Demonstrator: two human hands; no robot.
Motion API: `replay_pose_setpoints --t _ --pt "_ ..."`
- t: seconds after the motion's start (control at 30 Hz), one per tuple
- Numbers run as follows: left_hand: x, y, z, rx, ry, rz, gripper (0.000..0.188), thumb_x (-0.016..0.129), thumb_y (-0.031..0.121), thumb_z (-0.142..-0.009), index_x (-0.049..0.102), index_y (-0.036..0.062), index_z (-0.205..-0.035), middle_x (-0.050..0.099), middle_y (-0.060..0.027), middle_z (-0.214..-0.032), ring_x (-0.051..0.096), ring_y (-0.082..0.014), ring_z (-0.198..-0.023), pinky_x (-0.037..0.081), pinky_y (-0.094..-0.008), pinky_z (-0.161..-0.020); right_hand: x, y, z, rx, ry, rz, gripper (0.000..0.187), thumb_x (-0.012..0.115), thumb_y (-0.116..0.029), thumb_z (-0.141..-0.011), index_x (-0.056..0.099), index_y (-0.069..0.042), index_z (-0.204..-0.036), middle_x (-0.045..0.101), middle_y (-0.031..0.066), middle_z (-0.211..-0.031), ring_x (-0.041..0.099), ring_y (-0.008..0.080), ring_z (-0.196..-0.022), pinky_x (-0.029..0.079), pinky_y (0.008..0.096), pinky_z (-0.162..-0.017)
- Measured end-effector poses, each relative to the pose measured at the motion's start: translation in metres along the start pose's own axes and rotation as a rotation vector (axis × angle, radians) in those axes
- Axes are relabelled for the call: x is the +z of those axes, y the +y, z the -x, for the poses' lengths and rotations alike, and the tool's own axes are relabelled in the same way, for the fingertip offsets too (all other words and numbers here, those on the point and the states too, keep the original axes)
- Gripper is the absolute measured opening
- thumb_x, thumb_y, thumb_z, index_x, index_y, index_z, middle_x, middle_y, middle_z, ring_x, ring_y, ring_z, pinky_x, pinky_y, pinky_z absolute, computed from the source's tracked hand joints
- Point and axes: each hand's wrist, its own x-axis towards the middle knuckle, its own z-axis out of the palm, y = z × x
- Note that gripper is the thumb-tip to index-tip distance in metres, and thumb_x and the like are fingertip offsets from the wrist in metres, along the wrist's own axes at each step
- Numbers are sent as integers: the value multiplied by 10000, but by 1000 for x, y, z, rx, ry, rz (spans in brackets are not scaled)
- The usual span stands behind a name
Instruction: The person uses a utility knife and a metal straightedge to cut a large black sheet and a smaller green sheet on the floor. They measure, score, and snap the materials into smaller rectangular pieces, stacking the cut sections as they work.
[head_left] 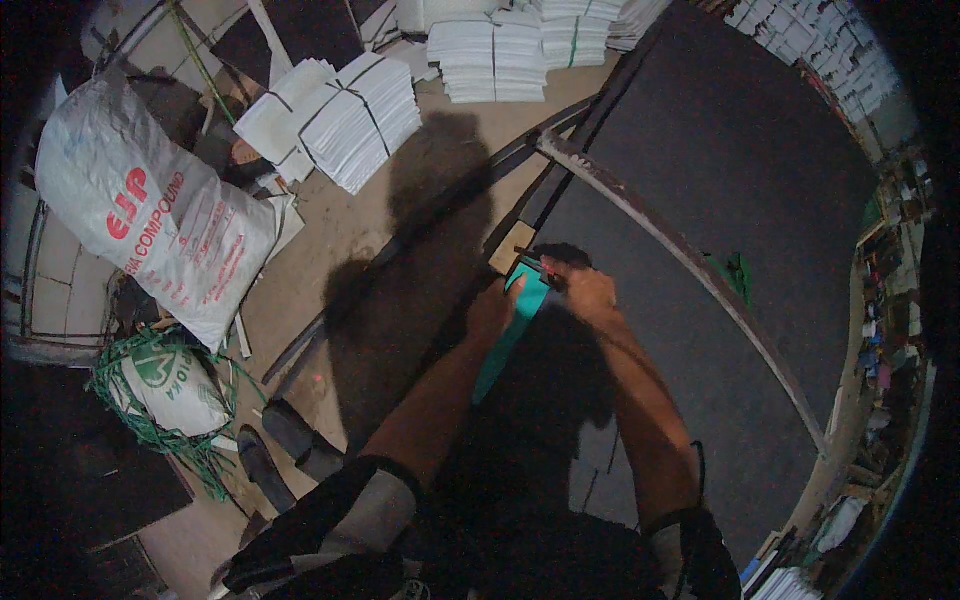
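Observation:
My left hand [492,308] pinches a long teal strip [517,318] near its upper end, the thumb lying on its face. The strip runs down toward my body and fades into shadow. Closed just right of it, my right hand [586,290] grips a small hand tool [532,262] with a dark narrow tip and a bit of red; its exact kind is unclear. That tip lies over the strip's top end. Just beyond sits a tan block [512,246], at the edge of the dark flat surface.
A long worn bar [690,270] crosses the dark surface [740,130] on the right, beside a green string tangle [740,278]. Tied stacks of white sheets [362,120] stand at the back. On the left lie a large white sack [150,200] and a smaller sack [172,388] in green netting.

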Motion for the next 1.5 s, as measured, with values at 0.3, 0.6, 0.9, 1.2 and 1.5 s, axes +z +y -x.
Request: replay_pose_setpoints --t 0.3,0.6,0.9,1.2,1.5 --pt "-21 40 6 -270 -79 107 817 375 740 -977 609 29 -1304 639 -278 -1297 579 -462 -1250 427 -556 -1050 27 9 0 13 -49 -29 508 573 -185 -935 608 -384 -1401 754 158 -1066 749 366 -904 600 522 -813" --pt "36 -56 -33 -134 -171 -13 954 390 835 -907 511 87 -1487 528 -205 -1500 495 -389 -1395 353 -545 -1150 6 -9 -3 4 -80 -83 463 508 -232 -983 582 -343 -1427 713 188 -1170 707 389 -1045 542 535 -932" --pt "27 -62 -42 -232 -240 0 968 407 842 -897 528 75 -1473 530 -197 -1502 494 -374 -1401 354 -535 -1156 19 -12 -12 -54 -75 -27 342 529 -257 -958 700 -171 -1241 753 187 -1025 749 324 -969 598 520 -835" --pt "-7 -11 -16 -230 -197 -7 962 383 831 -912 493 64 -1482 563 -244 -1440 526 -402 -1360 384 -542 -1131 34 18 2 34 -100 19 516 517 -195 -991 494 -291 -1497 734 205 -1011 713 420 -962 568 531 -820" --pt "-31 72 105 24 145 -336 1039 658 730 -827 320 79 -1563 337 -289 -1581 446 -489 -1382 366 -633 -1111 63 45 100 487 214 -543 401 586 -295 -1013 544 -272 -1411 717 228 -1069 669 481 -1007 528 570 -836"
